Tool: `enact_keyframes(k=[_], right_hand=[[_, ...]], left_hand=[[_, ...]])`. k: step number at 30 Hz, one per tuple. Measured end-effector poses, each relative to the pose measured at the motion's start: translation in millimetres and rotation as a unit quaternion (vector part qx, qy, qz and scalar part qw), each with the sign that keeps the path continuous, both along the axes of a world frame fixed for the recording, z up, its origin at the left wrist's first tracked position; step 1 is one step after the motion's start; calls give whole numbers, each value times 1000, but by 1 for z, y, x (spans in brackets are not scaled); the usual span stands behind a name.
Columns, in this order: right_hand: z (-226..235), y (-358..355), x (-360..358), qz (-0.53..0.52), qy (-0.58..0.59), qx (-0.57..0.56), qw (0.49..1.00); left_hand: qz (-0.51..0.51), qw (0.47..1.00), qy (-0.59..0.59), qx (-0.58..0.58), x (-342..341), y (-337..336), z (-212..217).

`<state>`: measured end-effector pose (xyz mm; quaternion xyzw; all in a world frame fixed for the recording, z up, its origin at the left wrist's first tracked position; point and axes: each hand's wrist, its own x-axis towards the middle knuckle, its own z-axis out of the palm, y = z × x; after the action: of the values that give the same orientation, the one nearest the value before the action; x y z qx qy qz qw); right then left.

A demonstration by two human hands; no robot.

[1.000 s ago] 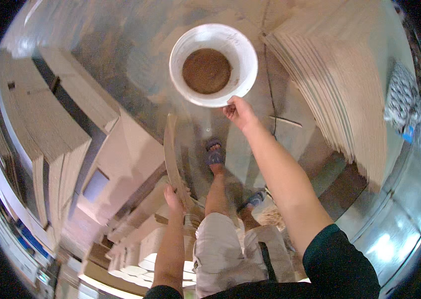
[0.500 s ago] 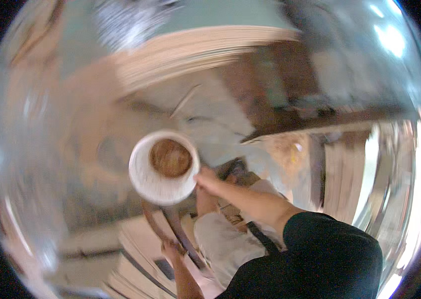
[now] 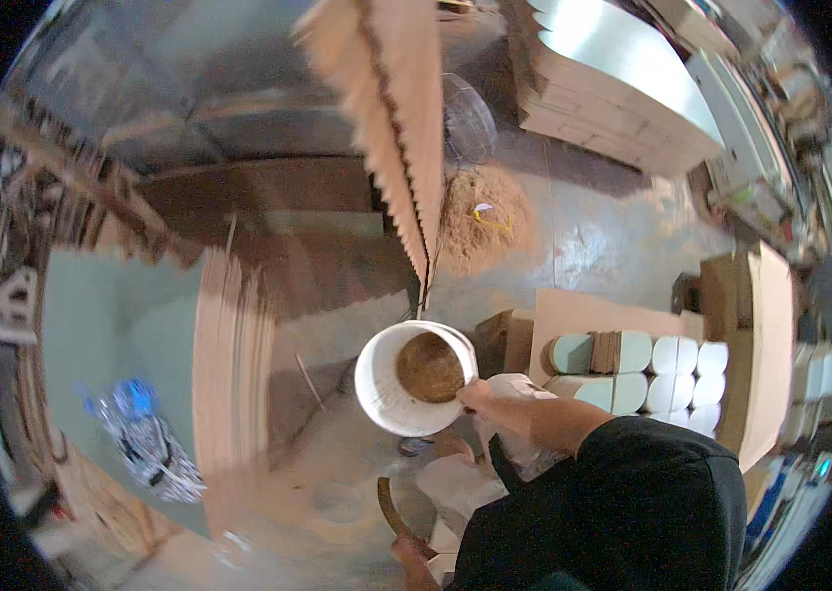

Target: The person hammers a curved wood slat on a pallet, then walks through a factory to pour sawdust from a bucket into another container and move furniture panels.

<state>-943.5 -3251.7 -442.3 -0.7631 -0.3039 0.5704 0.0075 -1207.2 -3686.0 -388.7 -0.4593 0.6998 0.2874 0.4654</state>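
Observation:
My right hand (image 3: pixel 475 396) is closed on the rim of a white bucket (image 3: pixel 373 389), out in front of my body. The bucket is tilted so that its mouth faces up toward me, and brown, sawdust-like material (image 3: pixel 430 366) covers its bottom. Lower down, at my left side, my left hand (image 3: pixel 410 554) is wrapped round a curved brown strip (image 3: pixel 388 504). Its fingers are partly hidden, and what the strip is made of I cannot make out.
A heap of sawdust (image 3: pixel 485 222) with a yellow piece on it lies ahead. Stacked boards (image 3: pixel 229 384) stand left, with crumpled clear plastic (image 3: pixel 150 443) on top. Rounded panels (image 3: pixel 633 384) are piled right. Tall jagged-edged sheets (image 3: pixel 406 118) rise in front; another board stack (image 3: pixel 623 108) stands far right.
My view has swung to the right, bringing the sawdust heap and rounded panels into sight. The bucket sits farther right in the picture. Both hands keep their holds.

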Motion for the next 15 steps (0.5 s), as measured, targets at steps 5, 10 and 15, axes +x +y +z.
enact_keyframes(k=[5,10,15], right_hand=[[-24,31,50,-161,6,5,987],[36,70,82,-258,53,9,965],[145,124,102,-379,143,2,914]], left_hand=[[-291,940,111,140,-32,80,75],[-403,913,22,56,-46,192,150],[-477,877,-20,58,-52,233,168]])
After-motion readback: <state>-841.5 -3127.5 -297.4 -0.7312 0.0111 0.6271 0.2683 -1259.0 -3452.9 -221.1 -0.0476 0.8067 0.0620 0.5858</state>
